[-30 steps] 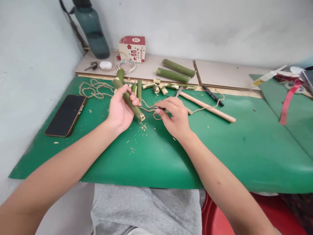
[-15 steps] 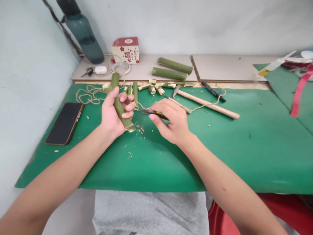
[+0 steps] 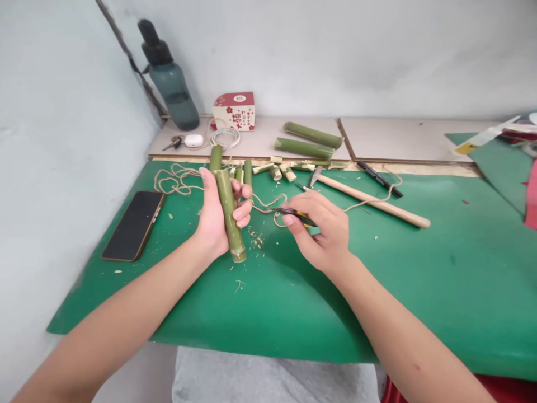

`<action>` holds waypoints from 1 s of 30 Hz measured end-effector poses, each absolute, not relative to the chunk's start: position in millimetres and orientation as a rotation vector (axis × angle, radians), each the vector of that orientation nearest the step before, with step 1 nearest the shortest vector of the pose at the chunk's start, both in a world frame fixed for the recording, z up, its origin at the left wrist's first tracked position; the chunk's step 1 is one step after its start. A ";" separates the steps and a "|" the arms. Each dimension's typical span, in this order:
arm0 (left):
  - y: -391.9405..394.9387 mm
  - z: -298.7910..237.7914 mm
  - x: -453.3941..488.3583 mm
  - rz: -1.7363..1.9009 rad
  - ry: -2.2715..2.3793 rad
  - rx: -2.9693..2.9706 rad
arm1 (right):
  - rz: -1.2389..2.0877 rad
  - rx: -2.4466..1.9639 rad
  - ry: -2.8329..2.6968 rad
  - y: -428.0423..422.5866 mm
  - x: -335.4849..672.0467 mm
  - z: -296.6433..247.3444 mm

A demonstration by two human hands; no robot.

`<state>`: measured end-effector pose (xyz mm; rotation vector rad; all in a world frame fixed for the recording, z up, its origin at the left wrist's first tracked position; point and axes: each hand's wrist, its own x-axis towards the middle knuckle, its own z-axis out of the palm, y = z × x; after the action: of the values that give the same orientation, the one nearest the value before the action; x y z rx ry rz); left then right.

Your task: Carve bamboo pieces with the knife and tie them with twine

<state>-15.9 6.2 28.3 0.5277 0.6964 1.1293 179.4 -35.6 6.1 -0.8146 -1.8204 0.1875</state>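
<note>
A green bamboo piece (image 3: 230, 215) rests tilted in my left hand (image 3: 213, 221), the fingers curled round its far side and the thumb pointing up. Its lower end hangs over the green mat. My right hand (image 3: 321, 229) is closed on a dark utility knife (image 3: 296, 215) with a bit of yellow on it, its tip pointing left toward the bamboo but apart from it. Thin twine (image 3: 264, 205) lies on the mat just past the knife. Small shavings (image 3: 255, 242) are scattered between my hands.
Short bamboo offcuts (image 3: 287, 172) lie behind my hands, with two longer bamboo tubes (image 3: 304, 148) on the back ledge. A hammer (image 3: 373, 201) and black marker (image 3: 380, 179) lie to the right. The phone (image 3: 134, 225), bottle (image 3: 174, 92) and red-and-white box (image 3: 235, 115) are at left.
The bamboo in my left hand has turned, its lower end now smooth instead of ragged and pale. The knife has drawn a little away from it. The whole view has shifted.
</note>
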 end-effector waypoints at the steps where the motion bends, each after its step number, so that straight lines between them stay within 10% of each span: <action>1: 5.9 27.6 -15.8 1.127 0.701 0.537 | 0.194 -0.819 -1.823 -36.3 178.8 6.6; 30: -5.3 31.4 -13.5 1.144 0.528 0.567 | 0.163 -0.889 -1.784 -43.7 175.8 15.0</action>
<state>-13.5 -5.3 31.4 0.5666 0.5284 1.1435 175.8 -43.7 15.0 -0.8894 -1.7836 0.1629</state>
